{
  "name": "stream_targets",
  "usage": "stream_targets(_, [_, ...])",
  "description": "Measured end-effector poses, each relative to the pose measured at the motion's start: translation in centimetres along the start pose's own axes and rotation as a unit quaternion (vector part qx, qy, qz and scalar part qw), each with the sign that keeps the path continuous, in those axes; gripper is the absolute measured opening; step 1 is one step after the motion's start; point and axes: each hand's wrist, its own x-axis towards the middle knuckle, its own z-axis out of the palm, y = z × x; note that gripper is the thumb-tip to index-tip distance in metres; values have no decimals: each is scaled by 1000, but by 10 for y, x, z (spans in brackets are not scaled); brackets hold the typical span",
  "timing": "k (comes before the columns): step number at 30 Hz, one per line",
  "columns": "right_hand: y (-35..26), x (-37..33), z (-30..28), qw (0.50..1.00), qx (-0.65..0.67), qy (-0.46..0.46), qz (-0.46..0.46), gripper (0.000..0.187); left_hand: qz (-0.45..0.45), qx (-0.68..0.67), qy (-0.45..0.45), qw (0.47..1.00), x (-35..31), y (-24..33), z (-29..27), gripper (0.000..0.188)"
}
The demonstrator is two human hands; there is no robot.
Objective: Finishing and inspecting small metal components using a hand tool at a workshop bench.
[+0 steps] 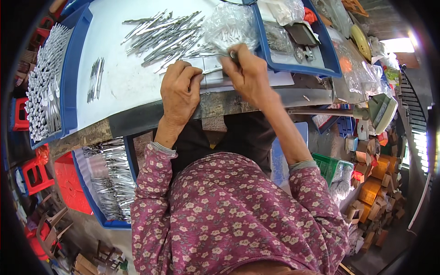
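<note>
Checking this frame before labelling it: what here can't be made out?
- Head view: what the right hand pinches; its fingers cover it.
- Piece under the left hand; the palm hides it.
- Contents of the clear bag: too small and glary.
- Blue tray of metal rods: fisheye rim cuts it.

My left hand [179, 89] presses down on a small flat metal piece [208, 68] at the near edge of the white bench [119, 82], while my right hand [247, 73] pinches a thin tool [231, 56] just beside it. A heap of slim metal rods [165, 36] lies beyond my fingers, with a clear plastic bag [229, 25] touching it.
</note>
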Motion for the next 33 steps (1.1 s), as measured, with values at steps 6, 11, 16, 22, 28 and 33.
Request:
stream_targets(6, [18, -5, -15, 976, 111, -5, 185, 22, 1, 17, -23, 1000, 1, 1, -5, 7])
stream_targets(11, [15, 14, -40, 985, 71, 49, 148, 21, 13, 51, -51, 997, 10, 10, -5, 9])
stream_targets(16, [35, 36, -23, 992, 57, -24, 112, 16, 77, 126, -99, 984, 13, 9, 6, 12])
stream_targets(22, [63, 50, 18, 979, -120, -143, 78, 17, 40, 89, -38, 995, 9, 0, -21, 10])
stream_targets(28, [72, 56, 37, 941, -246, -228, 39, 17, -75, 123, 31, 989, -3, -39, -85, 5])
stream_targets(33, [79, 63, 36, 929, -260, -262, 2, 20, -121, 279, 63, 950, -11, -83, -123, 8])
